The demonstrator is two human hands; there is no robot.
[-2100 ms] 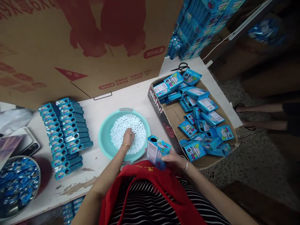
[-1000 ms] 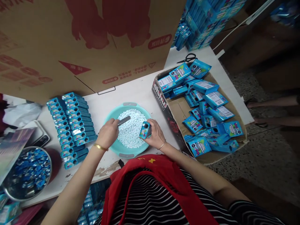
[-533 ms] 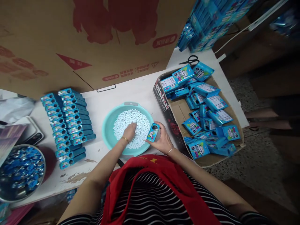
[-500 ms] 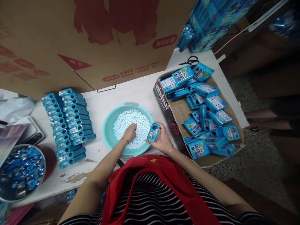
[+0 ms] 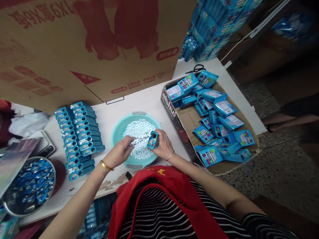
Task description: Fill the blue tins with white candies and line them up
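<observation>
A turquoise plastic basin (image 5: 116, 127) holds a heap of small white candies (image 5: 139, 125). Over its left side is my left hand (image 5: 121, 151), its fingers closed around a handful of white candies that show at the fingertips. My right hand (image 5: 163, 146) grips a small blue candy box (image 5: 152, 140) above the basin's right side. The box is tilted toward the left hand, and a dark round hole shows in its top end.
Rows of blue boxes (image 5: 87, 131) stand at left, beside a metal pot (image 5: 53, 186) of blue-and-silver pieces. An open carton (image 5: 188, 116) of blue boxes is at right, with scissors (image 5: 196, 68) behind it. A large cardboard box (image 5: 134, 71) walls off the back.
My left hand has come up out of the candy heap with a handful and turned toward the box. The right hand has tilted the box and brought it left over the basin.
</observation>
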